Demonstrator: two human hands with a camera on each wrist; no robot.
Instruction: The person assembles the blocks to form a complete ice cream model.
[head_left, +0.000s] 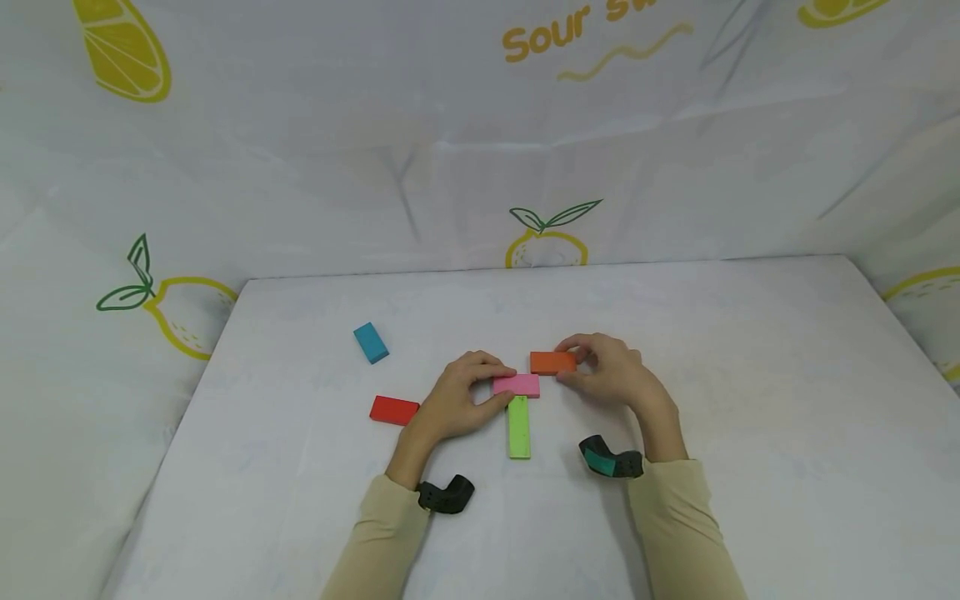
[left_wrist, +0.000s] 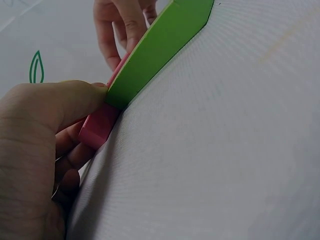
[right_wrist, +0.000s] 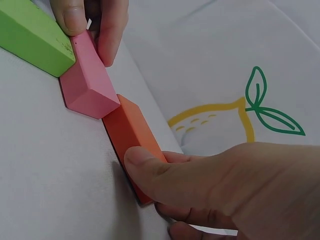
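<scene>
My left hand pinches the left part of a pink block between thumb and fingers. Below the pink block, a green block lies lengthwise toward me, its far end against the pink one's near side. An orange block lies just beyond and to the right of the pink block, their corners meeting in the right wrist view. The right hand grips its right end, thumb on the near side and fingers behind. All three blocks lie flat on the white table.
A red block lies left of my left wrist. Farther back on the left is a blue block, set at a slant. Behind the white table hangs a white cloth printed with lemons.
</scene>
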